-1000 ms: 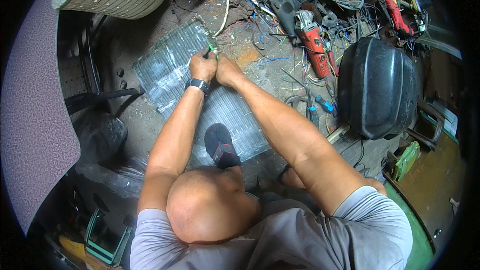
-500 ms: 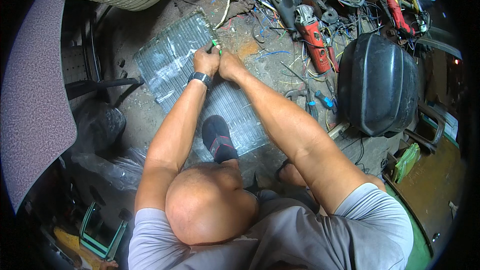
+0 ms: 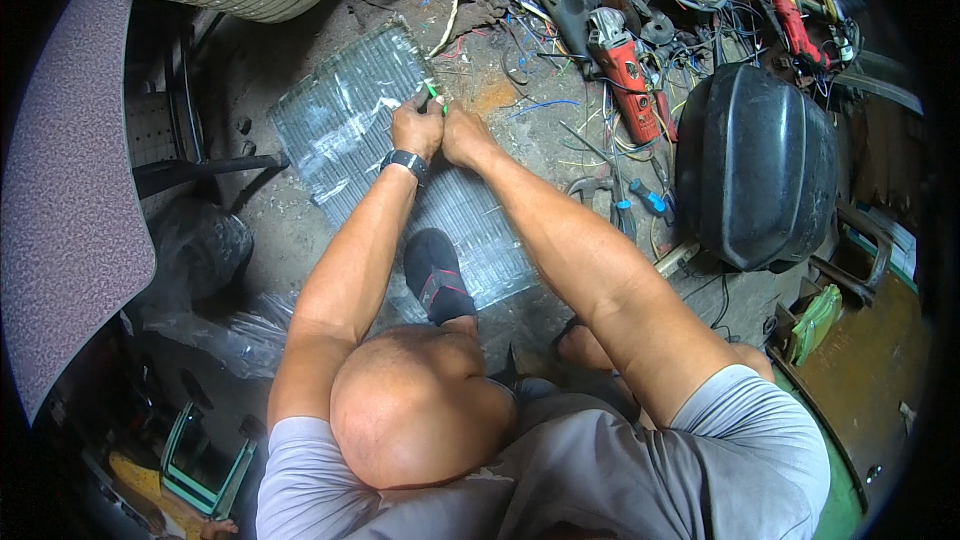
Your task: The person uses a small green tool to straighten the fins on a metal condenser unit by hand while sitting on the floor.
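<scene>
A grey, ribbed sheet [image 3: 330, 135] lies on the floor, streaked with whitish marks. Over its right edge, my two hands are close together. My left hand [image 3: 417, 130], with a dark watch [image 3: 406, 164] on the wrist, is closed around something mostly hidden. A small bright green piece [image 3: 433, 90] shows at its fingertips; its kind cannot be made out. Right beside it, my right hand [image 3: 467, 136] is also closed, its grip hidden from above. My foot in a dark slip-on shoe [image 3: 433, 265] rests on the sheet's near part.
A red angle grinder [image 3: 630, 85] lies among tangled wires at the far right. Nearer are a hammer [image 3: 592, 186] and a blue-handled screwdriver [image 3: 650, 198]. A bulky black case [image 3: 757, 170] stands on the right. Crumpled clear plastic [image 3: 250, 335] lies at left.
Both hands have shifted very slightly to the right and nearer to me, still together at the sheet's edge. The sheet and foot look unmoved.
</scene>
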`<state>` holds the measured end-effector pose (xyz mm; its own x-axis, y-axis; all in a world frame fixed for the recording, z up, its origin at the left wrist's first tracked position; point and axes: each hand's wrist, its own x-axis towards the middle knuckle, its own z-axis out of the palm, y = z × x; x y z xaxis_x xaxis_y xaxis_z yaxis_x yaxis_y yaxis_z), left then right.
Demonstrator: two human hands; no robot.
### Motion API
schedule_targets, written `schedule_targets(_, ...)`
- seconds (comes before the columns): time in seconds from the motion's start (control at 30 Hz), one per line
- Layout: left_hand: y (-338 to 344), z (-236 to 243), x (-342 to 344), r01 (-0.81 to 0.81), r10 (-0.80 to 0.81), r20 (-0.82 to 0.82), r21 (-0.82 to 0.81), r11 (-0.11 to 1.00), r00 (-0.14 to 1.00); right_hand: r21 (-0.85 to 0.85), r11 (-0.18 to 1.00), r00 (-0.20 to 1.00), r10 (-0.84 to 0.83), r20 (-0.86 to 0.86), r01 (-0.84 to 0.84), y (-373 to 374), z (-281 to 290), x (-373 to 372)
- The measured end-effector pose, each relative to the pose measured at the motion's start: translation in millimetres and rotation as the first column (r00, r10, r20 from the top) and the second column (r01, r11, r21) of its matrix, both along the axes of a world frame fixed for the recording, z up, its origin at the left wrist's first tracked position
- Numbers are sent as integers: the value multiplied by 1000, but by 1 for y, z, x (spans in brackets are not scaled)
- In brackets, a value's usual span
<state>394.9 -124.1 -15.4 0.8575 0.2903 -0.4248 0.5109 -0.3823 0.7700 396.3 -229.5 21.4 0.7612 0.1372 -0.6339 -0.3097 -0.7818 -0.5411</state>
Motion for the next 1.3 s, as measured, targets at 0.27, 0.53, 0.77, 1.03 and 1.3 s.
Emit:
schedule_targets(0.27,0,-1,-9,-2,1,-28,-58,998,1000,12,999,999,-39,-7,39,-2,6,-10)
schedule_targets(0.53,-7,1,-19,20,-20,1,-59,998,1000,15,999,999,-50,-9,50,-9,-4,-22)
schedule_targets(0.77,-8,4,-24,36,-38,-45,-36,999,998,36,997,998,-63,-19,63,-10,-9,-29)
schedule_targets(1.03,-12,-5,-42,57,-57,-51,7,998,997,52,998,999,-33,-13,34,-18,-15,-50)
schedule_targets(1.3,-9,-5,-37,114,-103,-106,103,988,989,37,997,998,-60,-31,61,-21,-9,-53)
